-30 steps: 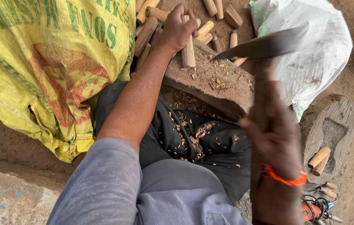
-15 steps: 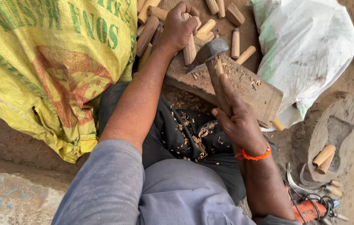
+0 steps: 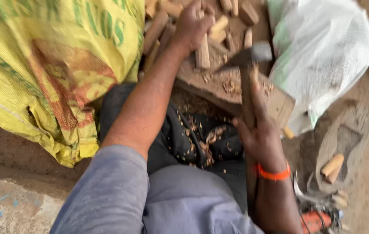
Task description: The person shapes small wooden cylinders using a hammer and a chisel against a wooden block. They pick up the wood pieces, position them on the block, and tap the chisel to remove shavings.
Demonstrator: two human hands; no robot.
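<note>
The left hand was closed around a short wooden stick, holding it upright on the wooden block, while the right hand was wrapped around the handle of a hatchet whose blade sat just beside the stick. Shavings lay on the block below the grip. Judging from these, shaping was under way, and many sticks beyond the left hand appeared uncut.
</note>
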